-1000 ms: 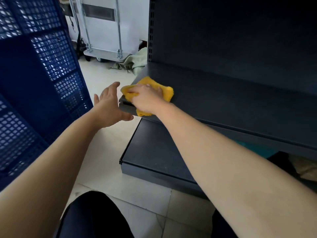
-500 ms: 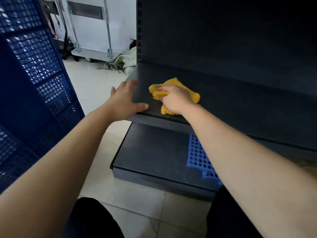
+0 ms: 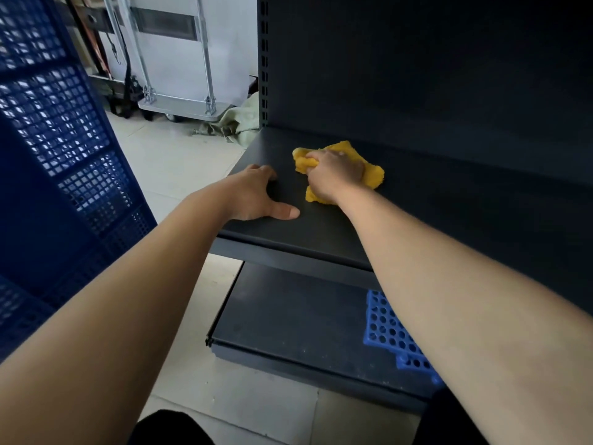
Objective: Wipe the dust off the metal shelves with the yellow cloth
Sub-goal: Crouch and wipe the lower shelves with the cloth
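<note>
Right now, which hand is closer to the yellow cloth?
Right. The right hand grips the yellow cloth on the metal shelf; the left hand rests on the shelf just left of it, not touching.

**Person: limbs and clothing, head view**

Left forearm (image 3: 128,300) and right forearm (image 3: 465,300) were bare, unsleeved from the grip back to the lower frame corners. Left hand (image 3: 253,194) was bare; its thumbnail (image 3: 293,213) was short and rounded. Right hand (image 3: 333,178), the gripping one, was bare too, with its knuckles in a low row. Well behind the grip, at the bottom edge, were two plain black fabric shapes, read as left trouser leg (image 3: 170,428) and right trouser leg (image 3: 449,422). Weave was too dark to tell.
</note>
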Demonstrator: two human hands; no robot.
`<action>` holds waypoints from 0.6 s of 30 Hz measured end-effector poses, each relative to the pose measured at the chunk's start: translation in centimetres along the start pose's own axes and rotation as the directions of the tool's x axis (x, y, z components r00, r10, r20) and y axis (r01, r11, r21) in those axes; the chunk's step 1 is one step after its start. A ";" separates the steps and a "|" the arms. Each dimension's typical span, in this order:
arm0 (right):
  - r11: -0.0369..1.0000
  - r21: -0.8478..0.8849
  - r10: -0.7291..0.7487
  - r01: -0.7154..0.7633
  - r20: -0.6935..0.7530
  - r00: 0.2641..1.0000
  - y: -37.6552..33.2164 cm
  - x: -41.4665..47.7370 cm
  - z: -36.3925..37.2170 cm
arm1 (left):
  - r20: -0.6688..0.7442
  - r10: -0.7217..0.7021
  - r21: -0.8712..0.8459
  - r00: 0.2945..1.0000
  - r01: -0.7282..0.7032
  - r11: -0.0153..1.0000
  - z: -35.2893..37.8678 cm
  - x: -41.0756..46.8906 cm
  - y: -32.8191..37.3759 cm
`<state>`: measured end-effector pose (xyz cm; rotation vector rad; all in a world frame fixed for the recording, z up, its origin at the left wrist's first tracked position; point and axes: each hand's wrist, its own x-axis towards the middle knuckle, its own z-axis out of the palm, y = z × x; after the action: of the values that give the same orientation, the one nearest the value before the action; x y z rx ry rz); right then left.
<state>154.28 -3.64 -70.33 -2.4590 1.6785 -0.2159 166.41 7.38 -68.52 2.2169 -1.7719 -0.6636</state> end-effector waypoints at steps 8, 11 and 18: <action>0.998 0.016 -0.054 0.053 0.109 0.993 -3.3 3.4 0.1 | -0.001 0.040 0.048 0.999 -0.040 0.998 0.2 0.5 -0.2; 0.981 0.092 -0.182 0.168 0.166 0.969 -4.9 3.6 0.2 | -0.001 0.052 0.059 0.999 -0.052 0.997 0.1 0.4 0.0; 0.951 0.173 -0.288 0.258 0.180 0.941 -4.1 2.3 -0.5 | -0.025 0.059 -0.002 0.998 -0.060 0.998 0.5 0.0 0.1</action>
<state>158.74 -4.29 -68.90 -2.4981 1.1934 -0.1102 166.06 7.44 -68.89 2.1521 -1.8163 -0.6230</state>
